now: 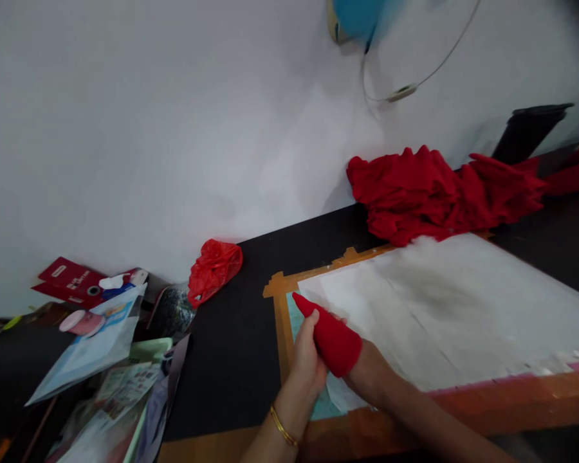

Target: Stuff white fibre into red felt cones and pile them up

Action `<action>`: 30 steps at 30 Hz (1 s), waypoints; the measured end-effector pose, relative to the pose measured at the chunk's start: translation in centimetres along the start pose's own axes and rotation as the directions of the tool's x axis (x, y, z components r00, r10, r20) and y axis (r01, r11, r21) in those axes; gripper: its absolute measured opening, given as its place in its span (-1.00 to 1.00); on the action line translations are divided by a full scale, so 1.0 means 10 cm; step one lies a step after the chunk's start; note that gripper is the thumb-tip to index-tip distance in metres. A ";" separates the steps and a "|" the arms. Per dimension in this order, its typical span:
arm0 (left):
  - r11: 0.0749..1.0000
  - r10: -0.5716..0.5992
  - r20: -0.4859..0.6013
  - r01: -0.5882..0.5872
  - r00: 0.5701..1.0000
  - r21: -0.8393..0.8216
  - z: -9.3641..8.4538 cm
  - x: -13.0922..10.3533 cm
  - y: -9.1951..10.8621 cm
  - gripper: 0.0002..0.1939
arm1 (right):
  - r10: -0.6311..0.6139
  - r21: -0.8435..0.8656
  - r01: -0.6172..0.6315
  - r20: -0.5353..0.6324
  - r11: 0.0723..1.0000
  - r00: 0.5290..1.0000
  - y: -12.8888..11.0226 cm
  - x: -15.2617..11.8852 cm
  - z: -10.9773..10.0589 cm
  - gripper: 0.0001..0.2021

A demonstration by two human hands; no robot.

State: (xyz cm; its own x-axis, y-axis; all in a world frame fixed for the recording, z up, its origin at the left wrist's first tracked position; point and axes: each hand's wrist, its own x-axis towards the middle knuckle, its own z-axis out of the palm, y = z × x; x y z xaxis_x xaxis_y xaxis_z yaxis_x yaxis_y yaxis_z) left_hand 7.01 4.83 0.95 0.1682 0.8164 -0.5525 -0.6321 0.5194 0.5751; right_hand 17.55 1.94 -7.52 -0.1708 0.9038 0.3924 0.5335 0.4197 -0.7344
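A red cloth cone (335, 337) points up and to the left above the work surface. My left hand (307, 354) is closed around its side, with the thumb lying along the cloth and the other fingers partly hidden behind it. The wide end of the cone covers my right hand (367, 373) down to about the wrist, so the fingers inside cannot be seen. Beneath both hands lies a white sheet (424, 308) on the black table (222, 366), bordered by brown tape (284, 334).
A heap of red cloth (434, 193) lies at the back right, beside a black object (531, 132). A red plastic bag (215, 270) sits near the wall. On the left are a red box (72, 280), a clear plastic packet (96, 341) and a pale green basket (157, 347).
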 end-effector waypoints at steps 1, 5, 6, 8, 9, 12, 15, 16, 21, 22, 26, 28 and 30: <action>1.000 -0.015 -0.031 0.014 0.999 -0.020 -0.01 0.03 0.03 -0.80 | 0.002 -0.014 -0.002 0.016 1.000 1.000 -0.02 0.00 -0.01 -0.45; 0.997 0.045 -0.206 -0.057 0.977 -0.053 -0.06 0.14 0.17 -0.84 | -0.107 -0.145 0.110 0.031 0.983 0.994 -0.08 0.00 -0.17 -0.53; 0.995 0.061 -0.212 -0.076 0.975 -0.063 -0.07 0.16 0.20 -0.83 | -0.142 -0.172 0.137 -0.018 0.975 0.990 -0.10 0.00 -0.22 -0.54; 0.991 0.062 -0.173 -0.080 0.983 -0.102 -0.08 0.20 0.24 -0.75 | -0.204 -0.196 0.176 -0.134 0.965 0.970 -0.13 -0.02 -0.29 -0.56; 0.990 0.042 -0.145 -0.061 0.989 -0.125 -0.09 0.21 0.25 -0.71 | -0.233 -0.203 0.200 -0.157 0.959 0.960 -0.15 -0.02 -0.32 -0.57; 0.984 -0.032 -0.105 0.012 0.994 -0.179 -0.09 0.22 0.23 -0.63 | -0.306 -0.265 0.270 -0.104 0.926 0.946 -0.24 0.01 -0.32 -0.61; 0.984 -0.070 -0.068 0.057 0.995 -0.171 -0.08 0.20 0.17 -0.60 | -0.336 -0.333 0.310 -0.023 0.891 0.942 -0.30 0.08 -0.22 -0.66; 0.985 -0.074 -0.052 0.065 0.996 -0.157 -0.08 0.20 0.15 -0.58 | -0.323 -0.352 0.301 -0.005 0.886 0.946 -0.30 0.10 -0.18 -0.69; 0.996 -0.001 -0.134 -0.011 0.991 -0.085 -0.04 0.18 0.05 -0.65 | -0.177 -0.531 0.162 0.023 0.831 0.984 -0.21 0.13 -0.04 -0.76; 0.996 0.027 -0.166 -0.040 0.986 -0.075 -0.04 0.19 0.04 -0.68 | -0.138 -0.564 0.129 0.027 0.816 0.990 -0.19 0.12 -0.04 -0.74; 0.998 0.033 -0.180 -0.042 0.983 -0.049 -0.06 0.22 0.00 -0.70 | -0.073 -0.569 0.107 0.082 0.816 0.994 -0.17 0.10 -0.06 -0.84; 0.999 0.019 -0.178 -0.024 0.984 -0.028 -0.08 0.24 0.00 -0.67 | -0.134 -0.476 0.177 0.123 0.861 0.983 -0.18 0.11 -0.06 -0.88; 1.000 0.015 -0.171 -0.017 0.985 -0.012 -0.08 0.25 0.00 -0.64 | -0.183 -0.377 0.226 0.146 0.898 0.972 -0.18 0.12 -0.07 -0.88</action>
State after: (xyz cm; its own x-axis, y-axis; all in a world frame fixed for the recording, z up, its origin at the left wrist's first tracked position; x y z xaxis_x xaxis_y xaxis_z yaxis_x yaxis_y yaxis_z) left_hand 6.81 6.67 -0.96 0.0265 0.7688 -0.6390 -0.6438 0.5021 0.5774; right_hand 16.96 2.20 -5.37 -0.3845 0.8141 0.4353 0.7530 0.5493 -0.3623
